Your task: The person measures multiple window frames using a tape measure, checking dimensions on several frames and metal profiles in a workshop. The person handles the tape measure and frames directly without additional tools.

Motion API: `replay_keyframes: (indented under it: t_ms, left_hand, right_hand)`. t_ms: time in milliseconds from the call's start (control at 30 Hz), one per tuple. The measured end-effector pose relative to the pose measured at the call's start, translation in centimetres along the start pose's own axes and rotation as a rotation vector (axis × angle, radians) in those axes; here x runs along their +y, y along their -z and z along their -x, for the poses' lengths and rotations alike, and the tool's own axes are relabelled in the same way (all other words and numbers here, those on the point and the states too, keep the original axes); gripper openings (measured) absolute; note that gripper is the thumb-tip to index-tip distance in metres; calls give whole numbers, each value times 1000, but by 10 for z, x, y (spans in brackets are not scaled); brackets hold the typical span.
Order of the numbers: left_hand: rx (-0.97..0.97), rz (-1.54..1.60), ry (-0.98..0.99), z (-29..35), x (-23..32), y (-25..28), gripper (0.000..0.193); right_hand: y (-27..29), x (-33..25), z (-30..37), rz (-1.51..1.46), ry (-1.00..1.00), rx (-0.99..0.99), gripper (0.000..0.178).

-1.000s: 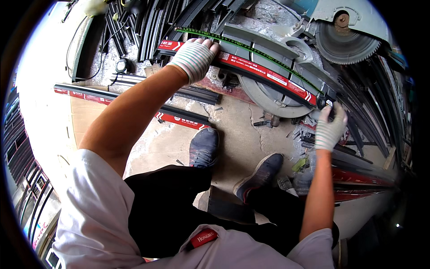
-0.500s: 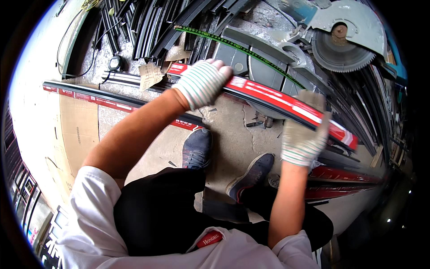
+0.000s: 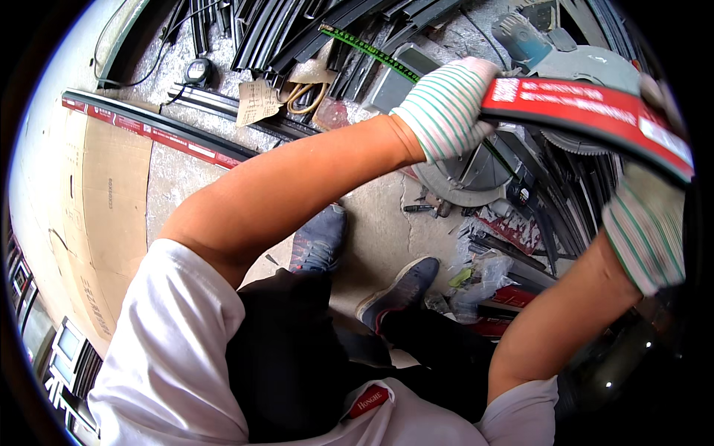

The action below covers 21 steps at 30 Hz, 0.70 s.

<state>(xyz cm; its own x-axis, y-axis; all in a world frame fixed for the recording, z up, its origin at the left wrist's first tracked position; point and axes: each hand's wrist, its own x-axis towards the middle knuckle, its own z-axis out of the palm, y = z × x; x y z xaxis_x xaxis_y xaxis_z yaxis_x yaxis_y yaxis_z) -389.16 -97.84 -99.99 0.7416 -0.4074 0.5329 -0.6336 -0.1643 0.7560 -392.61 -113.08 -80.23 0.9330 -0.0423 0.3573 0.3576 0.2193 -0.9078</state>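
Observation:
A black metal profile with a red-and-white printed film (image 3: 576,104) is held up at the right, in front of the circular saw. My left hand (image 3: 454,108), in a white glove with green stripes, grips the profile's left end. Around its right part closes my right hand (image 3: 647,215), in a matching glove; the profile covers some of its fingers. Behind the profile, the saw's grey guard (image 3: 587,65) and round base (image 3: 472,195) are partly hidden. A green measuring strip (image 3: 364,48) slants past my left hand.
Several dark profiles (image 3: 260,33) lie at the back. A red-filmed profile (image 3: 152,130) lies at left beside flattened cardboard (image 3: 111,186). A black tape measure (image 3: 197,72) and torn cardboard (image 3: 258,102) lie nearby. Clear plastic wrap (image 3: 483,279) sits near my right shoe (image 3: 401,290).
Both hands have moved right with the profile, lifting it off the floor area toward the saw. It now covers part of the saw and its blade.

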Motion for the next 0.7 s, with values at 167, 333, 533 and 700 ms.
replay_keyframes:
  t_ms: [167,333,533,700]
  left_hand:
    - [-27,3,229,39,-38,1,52]
    - [-19,10,243,34,-44,-2,51]
    - [-23,14,232,37,-44,-1,52]
    - [-85,-152,111,36,-45,21,55]
  right_hand:
    - [0,66,-13,48,-81,-103,30]
    - [4,65,-23,74,-109,-130,34]
    - [-15,59,-16,214,-38,68,36]
    - [-41,48,16,375,-4,423,45]
